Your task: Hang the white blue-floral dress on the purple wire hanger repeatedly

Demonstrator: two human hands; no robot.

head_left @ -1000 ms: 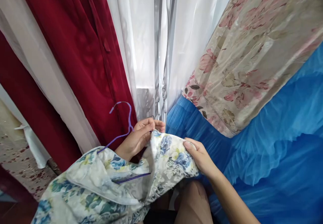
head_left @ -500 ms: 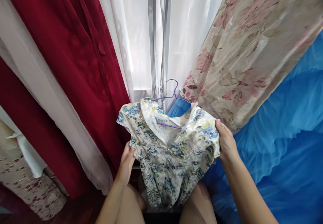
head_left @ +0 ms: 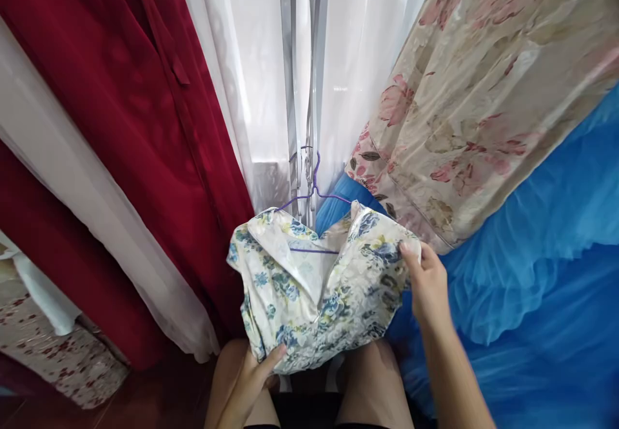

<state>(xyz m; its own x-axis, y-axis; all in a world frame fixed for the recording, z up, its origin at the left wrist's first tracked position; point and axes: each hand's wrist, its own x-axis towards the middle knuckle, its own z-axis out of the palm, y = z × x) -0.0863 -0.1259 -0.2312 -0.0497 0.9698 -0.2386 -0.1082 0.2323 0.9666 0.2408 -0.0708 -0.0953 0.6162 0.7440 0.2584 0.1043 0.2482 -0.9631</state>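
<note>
A white floral blouse [head_left: 290, 287] with blue and yellow flowers spreads above my knees on a thin purple hanger [head_left: 315, 180]. The hanger's hook points up and away from me, and its lower bar shows inside the V-shaped neckline. My right hand [head_left: 428, 280] pinches the sleeve at the blouse's right shoulder, thumb on top. Down at the lower left edge, my left hand [head_left: 256, 377] grips the fabric with its thumb over the front; its other fingers are hidden beneath the cloth.
Dark red curtains [head_left: 145, 158] hang on the left beside white sheer curtains [head_left: 256, 61]. Grey ribbons [head_left: 290, 80] dangle in the middle. At right hangs cream cloth with pink flowers [head_left: 464, 132], over ruffled blue fabric [head_left: 512, 274]. Patterned fabric [head_left: 53, 339] lies far left.
My left hand has slid down from the blouse's side to its lower edge, lifting the hem. My right hand has shifted slightly, its thumb now over the sleeve. The hanger hook has moved left.
</note>
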